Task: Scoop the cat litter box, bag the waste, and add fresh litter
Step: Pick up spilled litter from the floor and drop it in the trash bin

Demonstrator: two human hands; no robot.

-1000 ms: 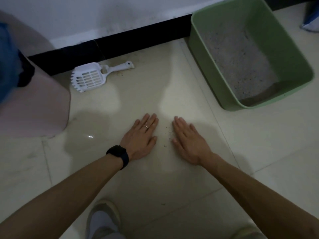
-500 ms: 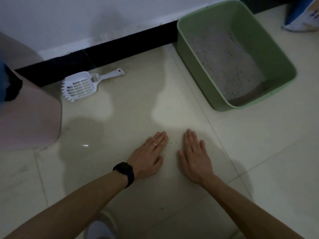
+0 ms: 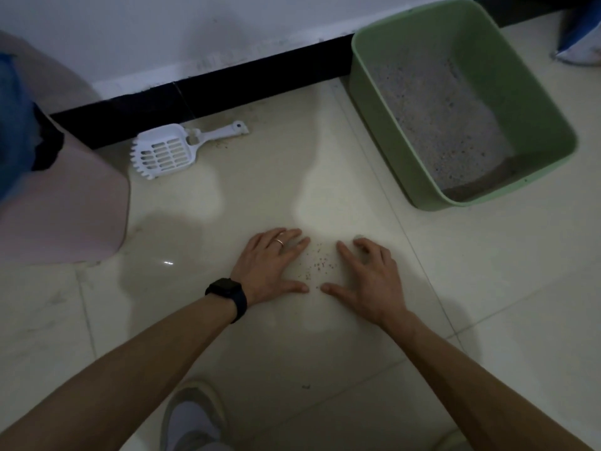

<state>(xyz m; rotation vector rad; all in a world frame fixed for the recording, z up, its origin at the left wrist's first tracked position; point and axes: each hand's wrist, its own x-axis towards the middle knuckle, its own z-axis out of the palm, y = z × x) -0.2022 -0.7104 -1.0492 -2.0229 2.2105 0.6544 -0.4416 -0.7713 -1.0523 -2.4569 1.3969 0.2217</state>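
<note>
A green litter box [image 3: 383,102] with grey litter [image 3: 439,122] in it stands at the upper right against the wall. A white slotted scoop [image 3: 169,151] lies on the floor by the black skirting. Both my hands rest on the floor tile, on either side of a small scatter of spilled litter grains [image 3: 317,265]. My left hand [image 3: 270,265], with a ring and a black watch, lies fairly flat. My right hand [image 3: 367,278] has its fingers slightly arched, thumb pointing toward the left thumb. Neither hand holds anything.
A pink bin [image 3: 61,203] with a blue and black thing at its top stands at the left. A blue and white bag [image 3: 582,37] lies at the top right corner. My shoe [image 3: 192,418] shows at the bottom. Pale floor tiles [image 3: 487,288] spread around.
Both hands have slid along the floor and spread their thumbs, so the grains now lie between them. The right hand's fingers have arched up from flat.
</note>
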